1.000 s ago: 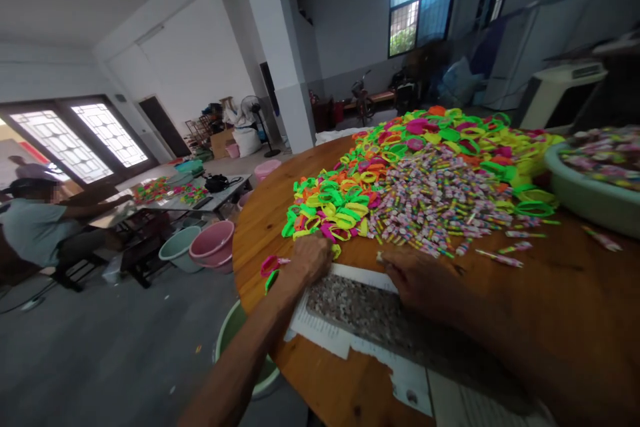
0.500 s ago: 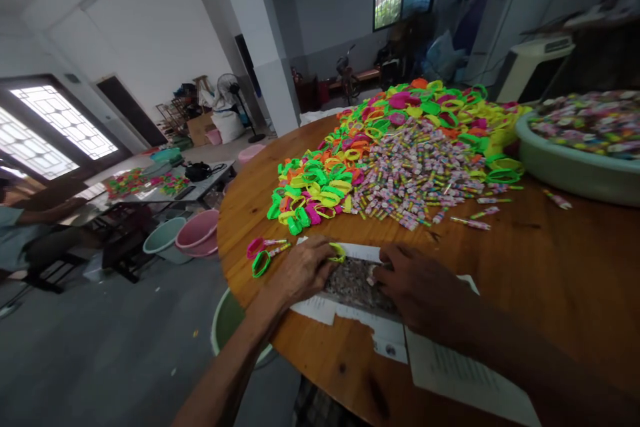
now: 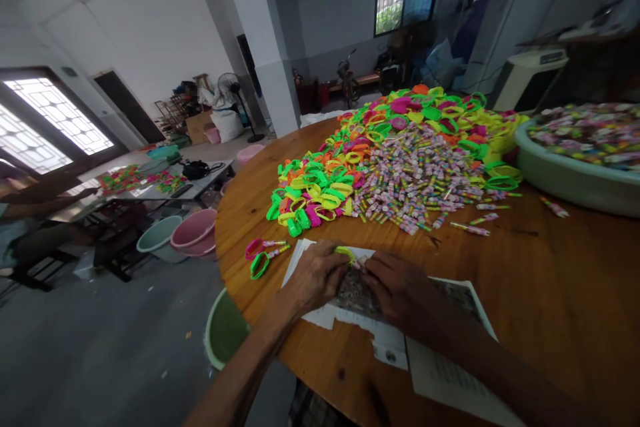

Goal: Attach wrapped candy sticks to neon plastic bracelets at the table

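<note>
My left hand [image 3: 316, 278] is closed on a bright yellow plastic band [image 3: 345, 251], its loop showing past the fingertips. Facing it, my right hand [image 3: 400, 285] pinches a small wrapped candy tube [image 3: 361, 261], mostly covered by the fingers, close against the band. Beneath both hands lies a dark, speckled strip [image 3: 354, 295] on white printed paper [image 3: 320, 317]. To the left, a pink band [image 3: 253, 249] and a green band [image 3: 259, 265] each have a candy tube at one end. A heap of wrapped candy tubes [image 3: 415, 173] lies beyond my hands.
Neon plastic bands [image 3: 315, 187] are piled around the candy tubes on the round wooden table [image 3: 550, 293]. A pale green basin [image 3: 575, 177] full of small wrapped pieces stands at right. Basins [image 3: 195, 232] sit on the floor at left, near a seated person [image 3: 25, 220].
My right hand has moved left, bringing the candy tube up to the yellow band. My left hand has shifted slightly right with the band. More of the speckled strip shows behind my right wrist.
</note>
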A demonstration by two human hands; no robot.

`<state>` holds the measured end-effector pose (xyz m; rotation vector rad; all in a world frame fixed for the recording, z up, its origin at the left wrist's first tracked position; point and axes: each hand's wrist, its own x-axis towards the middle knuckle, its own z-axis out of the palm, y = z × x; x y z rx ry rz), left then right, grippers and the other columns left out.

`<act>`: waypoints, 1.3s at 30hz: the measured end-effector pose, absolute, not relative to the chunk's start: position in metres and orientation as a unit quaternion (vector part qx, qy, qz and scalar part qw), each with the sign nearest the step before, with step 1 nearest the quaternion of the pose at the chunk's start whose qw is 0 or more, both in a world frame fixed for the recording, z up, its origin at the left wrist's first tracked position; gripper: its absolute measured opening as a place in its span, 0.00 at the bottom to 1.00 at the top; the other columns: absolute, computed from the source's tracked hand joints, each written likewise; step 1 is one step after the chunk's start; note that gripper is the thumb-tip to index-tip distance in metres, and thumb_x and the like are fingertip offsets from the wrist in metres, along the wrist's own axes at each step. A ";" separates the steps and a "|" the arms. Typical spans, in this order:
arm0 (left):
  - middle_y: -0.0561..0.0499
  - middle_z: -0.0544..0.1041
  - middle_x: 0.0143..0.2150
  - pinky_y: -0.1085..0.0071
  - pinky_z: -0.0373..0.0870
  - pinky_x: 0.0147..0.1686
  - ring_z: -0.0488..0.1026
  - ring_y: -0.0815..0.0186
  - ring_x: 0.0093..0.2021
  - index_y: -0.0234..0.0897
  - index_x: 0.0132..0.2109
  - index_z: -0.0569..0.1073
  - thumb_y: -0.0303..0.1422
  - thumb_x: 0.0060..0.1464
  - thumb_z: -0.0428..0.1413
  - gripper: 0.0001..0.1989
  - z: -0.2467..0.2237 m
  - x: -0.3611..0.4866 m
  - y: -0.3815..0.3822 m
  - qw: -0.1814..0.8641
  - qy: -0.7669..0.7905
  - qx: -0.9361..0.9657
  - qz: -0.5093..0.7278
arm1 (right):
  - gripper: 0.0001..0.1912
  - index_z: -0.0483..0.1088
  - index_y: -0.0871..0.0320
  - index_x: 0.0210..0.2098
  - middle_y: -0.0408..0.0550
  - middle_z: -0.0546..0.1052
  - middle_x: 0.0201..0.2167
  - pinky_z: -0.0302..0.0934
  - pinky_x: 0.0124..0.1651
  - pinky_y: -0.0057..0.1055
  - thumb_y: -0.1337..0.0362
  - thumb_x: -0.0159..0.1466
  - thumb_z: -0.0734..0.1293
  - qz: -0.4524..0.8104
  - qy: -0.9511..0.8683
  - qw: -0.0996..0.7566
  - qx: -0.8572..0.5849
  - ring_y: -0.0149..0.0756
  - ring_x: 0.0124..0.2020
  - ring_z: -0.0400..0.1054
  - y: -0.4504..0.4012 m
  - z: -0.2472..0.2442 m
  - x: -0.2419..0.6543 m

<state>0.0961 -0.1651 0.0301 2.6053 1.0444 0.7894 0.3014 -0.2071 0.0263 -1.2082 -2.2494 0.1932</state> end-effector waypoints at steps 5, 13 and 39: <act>0.44 0.75 0.53 0.59 0.69 0.54 0.72 0.58 0.52 0.40 0.46 0.77 0.32 0.64 0.50 0.11 0.028 0.097 -0.165 0.111 0.358 0.885 0.275 | 0.10 0.69 0.60 0.36 0.51 0.70 0.35 0.56 0.42 0.34 0.73 0.68 0.56 0.061 -0.849 0.273 -0.448 0.38 0.38 0.63 -0.206 0.024 0.299; 0.44 0.75 0.54 0.60 0.71 0.53 0.72 0.58 0.53 0.40 0.47 0.77 0.29 0.62 0.51 0.11 0.024 0.095 -0.164 0.128 0.356 0.884 0.275 | 0.07 0.68 0.58 0.35 0.50 0.69 0.35 0.52 0.38 0.35 0.74 0.65 0.60 -0.025 -0.858 0.206 -0.469 0.41 0.37 0.61 -0.211 0.023 0.291; 0.42 0.74 0.46 0.59 0.70 0.50 0.71 0.56 0.48 0.36 0.43 0.75 0.26 0.59 0.50 0.10 0.023 0.094 -0.165 0.144 0.356 0.887 0.255 | 0.09 0.70 0.58 0.30 0.52 0.70 0.28 0.51 0.30 0.39 0.75 0.50 0.65 -0.181 -0.888 0.061 -0.419 0.43 0.29 0.62 -0.205 0.028 0.274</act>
